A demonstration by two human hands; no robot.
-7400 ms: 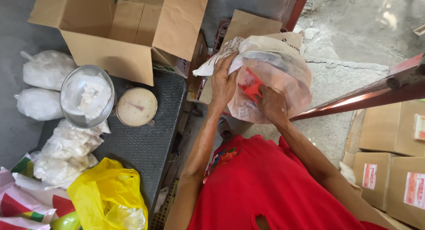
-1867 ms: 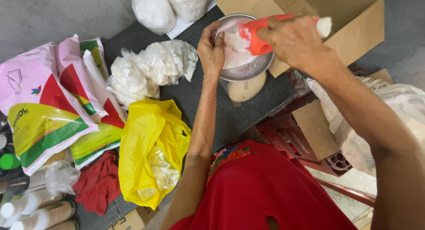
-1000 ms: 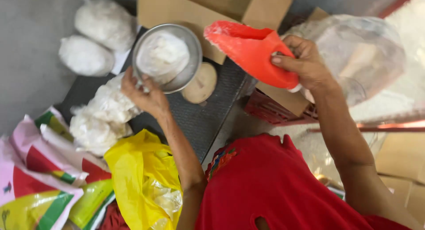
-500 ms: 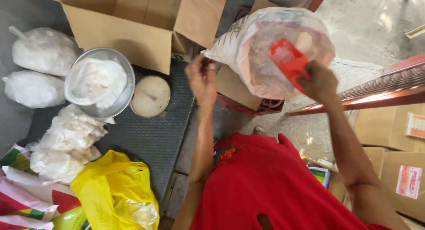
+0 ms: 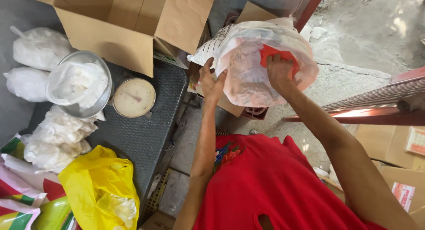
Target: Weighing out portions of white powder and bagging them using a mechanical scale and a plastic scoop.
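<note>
Hands both at large translucent plastic sack (image 5: 248, 75) beyond worktop's (image 5: 146, 141) right edge: left hand (image 5: 212, 81) pinches sack's rim; right hand (image 5: 280, 71), inside, clenches red plastic scoop (image 5: 272, 55). Steel bowl (image 5: 84, 86) sits on dial scale (image 5: 133, 97).

An open cardboard box (image 5: 119, 30) stands at the back of the dark mat (image 5: 141, 141). Beside it, a metal bowl (image 5: 82, 86) of white powder touches a round dial scale (image 5: 133, 97). Knotted white bags (image 5: 40, 46) and a yellow bag (image 5: 99, 192) lie nearby.
</note>
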